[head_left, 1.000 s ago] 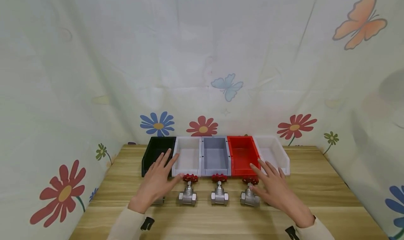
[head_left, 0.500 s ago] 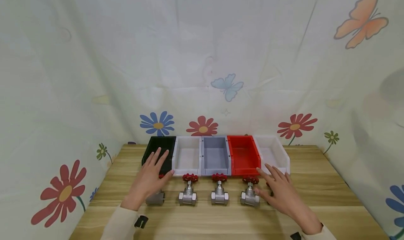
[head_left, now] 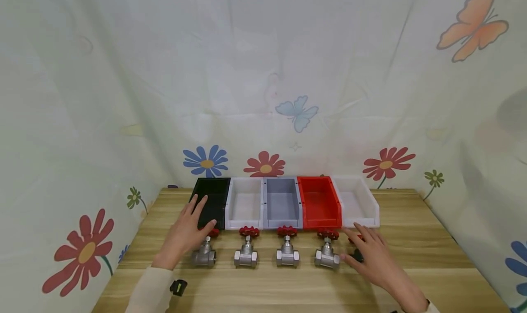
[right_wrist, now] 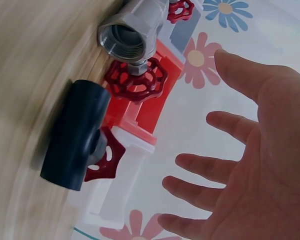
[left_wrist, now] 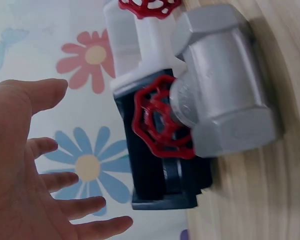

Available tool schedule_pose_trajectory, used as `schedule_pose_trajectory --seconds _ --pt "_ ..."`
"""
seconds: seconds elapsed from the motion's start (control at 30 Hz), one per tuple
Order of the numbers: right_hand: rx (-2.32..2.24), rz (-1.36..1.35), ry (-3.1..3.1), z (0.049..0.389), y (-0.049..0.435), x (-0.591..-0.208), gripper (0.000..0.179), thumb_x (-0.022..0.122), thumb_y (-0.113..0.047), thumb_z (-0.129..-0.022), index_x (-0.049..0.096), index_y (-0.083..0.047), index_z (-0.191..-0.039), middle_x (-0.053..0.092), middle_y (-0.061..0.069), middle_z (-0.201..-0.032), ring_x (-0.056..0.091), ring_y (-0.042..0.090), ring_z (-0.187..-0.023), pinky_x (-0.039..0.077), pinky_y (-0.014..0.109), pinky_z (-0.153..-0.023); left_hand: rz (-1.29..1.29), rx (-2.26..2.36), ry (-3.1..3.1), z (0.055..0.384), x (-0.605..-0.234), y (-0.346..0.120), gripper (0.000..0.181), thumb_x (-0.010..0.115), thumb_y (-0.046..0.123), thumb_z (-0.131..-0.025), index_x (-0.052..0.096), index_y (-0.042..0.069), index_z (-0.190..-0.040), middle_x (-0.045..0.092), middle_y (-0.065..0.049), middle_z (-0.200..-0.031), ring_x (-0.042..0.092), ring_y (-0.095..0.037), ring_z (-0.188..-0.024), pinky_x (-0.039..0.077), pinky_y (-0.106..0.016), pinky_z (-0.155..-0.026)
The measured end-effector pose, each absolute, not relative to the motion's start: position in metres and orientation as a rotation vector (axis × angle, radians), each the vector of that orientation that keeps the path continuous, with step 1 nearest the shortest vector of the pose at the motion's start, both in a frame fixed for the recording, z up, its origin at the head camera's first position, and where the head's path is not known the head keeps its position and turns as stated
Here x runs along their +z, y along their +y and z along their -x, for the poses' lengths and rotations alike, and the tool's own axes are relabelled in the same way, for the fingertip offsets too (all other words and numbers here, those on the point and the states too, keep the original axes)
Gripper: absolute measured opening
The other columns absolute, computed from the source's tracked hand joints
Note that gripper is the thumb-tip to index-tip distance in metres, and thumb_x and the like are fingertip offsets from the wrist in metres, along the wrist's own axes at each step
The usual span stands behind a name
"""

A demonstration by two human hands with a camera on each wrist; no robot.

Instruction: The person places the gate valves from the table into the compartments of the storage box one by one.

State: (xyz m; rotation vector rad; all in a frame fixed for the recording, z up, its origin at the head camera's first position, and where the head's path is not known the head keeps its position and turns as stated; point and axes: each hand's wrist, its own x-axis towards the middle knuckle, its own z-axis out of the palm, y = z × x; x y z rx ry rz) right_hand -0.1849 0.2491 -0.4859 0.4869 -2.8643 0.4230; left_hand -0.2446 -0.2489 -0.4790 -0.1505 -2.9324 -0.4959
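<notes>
My left hand [head_left: 183, 234] hovers with spread fingers over the front of the black bin and the leftmost silver valve [head_left: 204, 253]. In the left wrist view that valve's red handwheel [left_wrist: 162, 120] stands apart from the fingers. My right hand [head_left: 373, 257] hovers, fingers extended, above a valve at the right end, which it partly hides in the head view. The right wrist view shows this valve with a black tubular body [right_wrist: 76, 135] and a red handle [right_wrist: 109, 159], untouched. Between the hands stand three more silver valves [head_left: 245, 256], [head_left: 287, 256], [head_left: 327, 257] with red handwheels.
Behind the valves, bins stand side by side: black [head_left: 214, 198], white [head_left: 245, 223], grey [head_left: 282, 223], red [head_left: 320, 222] and white [head_left: 357, 198]. They rest on a wood-grain table [head_left: 263, 288]. A curtain [head_left: 263, 52] printed with flowers and butterflies hangs behind and at both sides.
My left hand has moved left and slightly down, uncovering more of the leftmost valve. My right hand has moved right and down, off the silver valve and over the black one. The valves have stayed put.
</notes>
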Motion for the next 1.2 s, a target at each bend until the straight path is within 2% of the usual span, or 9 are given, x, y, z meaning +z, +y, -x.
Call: schedule_pose_trajectory --seconds 0.27,0.57,0.8,1.0,1.2 --pt "0.374 -0.473 -2.897 0.185 0.256 -0.49 0.068 0.077 -0.043 -0.08 0.056 -0.019 -0.139 0.053 0.021 -0.14 0.051 0.047 -0.122 0.037 0.067 -0.099 0.09 -0.575 -2.945 0.252 -0.49 -0.266 0.082 0.058 0.047 -0.095 0.015 0.018 -0.159 0.014 -0.025 -0.162 0.026 -0.051 -0.142 0.037 -0.069 -0.101" --pt "0.366 -0.461 -2.972 0.182 0.262 -0.496 0.064 0.077 -0.043 -0.08 0.06 -0.015 -0.135 0.058 0.017 -0.133 0.057 0.041 -0.116 0.047 0.061 -0.091 0.07 -0.629 -2.899 0.263 -0.498 -0.284 0.077 0.058 0.032 -0.097 0.016 0.009 -0.158 0.02 -0.03 -0.158 0.032 -0.052 -0.138 0.036 -0.067 -0.103" --pt "0.387 -0.453 -2.999 0.184 0.265 -0.5 0.059 0.08 -0.039 -0.078 0.064 -0.015 -0.129 0.058 0.017 -0.132 0.058 0.04 -0.114 0.049 0.059 -0.089 0.049 -0.661 -2.904 0.27 -0.502 -0.291 0.073 0.056 0.025 -0.099 0.017 0.007 -0.157 0.022 -0.032 -0.157 0.036 -0.053 -0.136 0.036 -0.066 -0.104" --pt "0.369 -0.424 -3.043 0.182 0.267 -0.501 0.058 0.081 -0.037 -0.077 0.065 -0.016 -0.128 0.06 0.016 -0.124 0.063 0.034 -0.1 0.053 0.053 -0.077 0.091 -0.695 -2.881 0.275 -0.504 -0.293 0.068 0.056 0.017 -0.098 0.022 0.002 -0.155 0.034 -0.033 -0.151 0.042 -0.052 -0.131 0.037 -0.064 -0.104" --pt "0.36 -0.406 -3.069 0.184 0.266 -0.502 0.056 0.082 -0.034 -0.076 0.066 -0.015 -0.126 0.06 0.015 -0.118 0.065 0.029 -0.092 0.054 0.05 -0.072 0.151 -0.692 -2.834 0.28 -0.51 -0.297 0.063 0.056 0.006 -0.095 0.029 -0.001 -0.152 0.052 -0.036 -0.136 0.055 -0.051 -0.118 0.044 -0.061 -0.098"
